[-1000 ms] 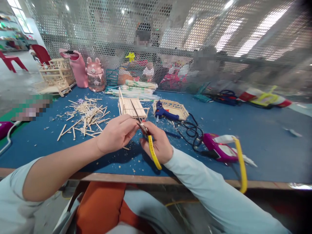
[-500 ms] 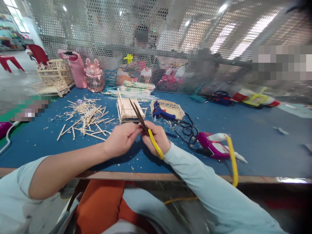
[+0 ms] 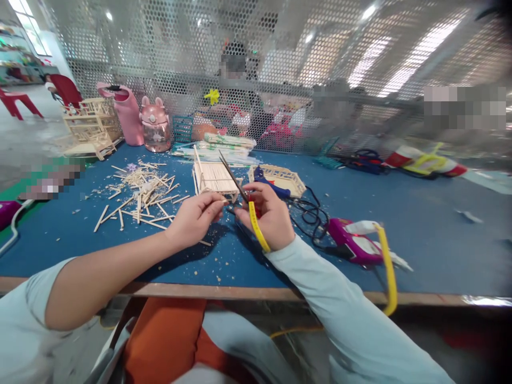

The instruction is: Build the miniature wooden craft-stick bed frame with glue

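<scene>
My right hand (image 3: pixel 267 216) is wrapped round scissors (image 3: pixel 253 213) with yellow-edged handles, their dark blades pointing up and to the left. My left hand (image 3: pixel 196 218) is pinched at the fingertips on a small light stick (image 3: pixel 224 201), mostly hidden by the fingers. Just beyond the hands stands a small structure of wooden sticks (image 3: pixel 218 177). To its right a blue glue gun (image 3: pixel 274 182) lies against a shallow wooden-stick tray (image 3: pixel 298 183), partly behind my right hand. Loose sticks (image 3: pixel 146 194) are heaped left of the structure.
A purple tool (image 3: pixel 352 242) with a yellow strip and black cable lies at the right. Pink bottles (image 3: pixel 155 125) and a larger stick model (image 3: pixel 90 128) stand at the back left. A perforated metal screen (image 3: pixel 160 58) rises behind the table, with people beyond.
My hands have moved apart, the right one shifting right with the scissors. The scissors have opened, and a small stick piece now shows on the table below my left hand.
</scene>
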`<state>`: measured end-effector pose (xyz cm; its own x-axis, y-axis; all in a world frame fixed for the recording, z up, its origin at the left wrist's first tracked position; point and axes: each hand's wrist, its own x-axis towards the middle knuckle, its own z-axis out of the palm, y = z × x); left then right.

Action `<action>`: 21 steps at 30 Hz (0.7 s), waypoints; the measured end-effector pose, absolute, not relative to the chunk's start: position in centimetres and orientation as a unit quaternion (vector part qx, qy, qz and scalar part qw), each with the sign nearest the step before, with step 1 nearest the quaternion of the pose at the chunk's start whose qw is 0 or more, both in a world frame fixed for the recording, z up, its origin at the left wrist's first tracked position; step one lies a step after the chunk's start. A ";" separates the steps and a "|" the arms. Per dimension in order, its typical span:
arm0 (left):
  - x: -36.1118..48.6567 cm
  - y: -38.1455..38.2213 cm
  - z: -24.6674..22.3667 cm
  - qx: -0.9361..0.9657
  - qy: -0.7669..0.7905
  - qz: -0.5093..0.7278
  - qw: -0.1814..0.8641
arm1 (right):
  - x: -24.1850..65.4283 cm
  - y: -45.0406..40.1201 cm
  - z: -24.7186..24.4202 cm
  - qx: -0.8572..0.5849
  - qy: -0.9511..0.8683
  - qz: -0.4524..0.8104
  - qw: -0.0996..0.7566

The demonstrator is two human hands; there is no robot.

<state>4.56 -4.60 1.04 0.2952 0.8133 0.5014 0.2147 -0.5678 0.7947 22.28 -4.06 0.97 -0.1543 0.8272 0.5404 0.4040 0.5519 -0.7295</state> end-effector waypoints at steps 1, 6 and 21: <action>4.2 -4.5 1.1 0.749 0.352 0.471 0.305 | 22.7 -4.3 1.2 -0.435 -0.725 0.209 0.492; 1.7 -4.0 1.5 0.798 0.374 0.398 0.257 | 27.2 -7.1 2.5 -0.545 -0.744 0.147 0.357; 1.0 -4.4 0.7 0.863 0.348 0.284 0.231 | 32.6 -10.1 2.3 -0.555 -0.829 0.046 0.051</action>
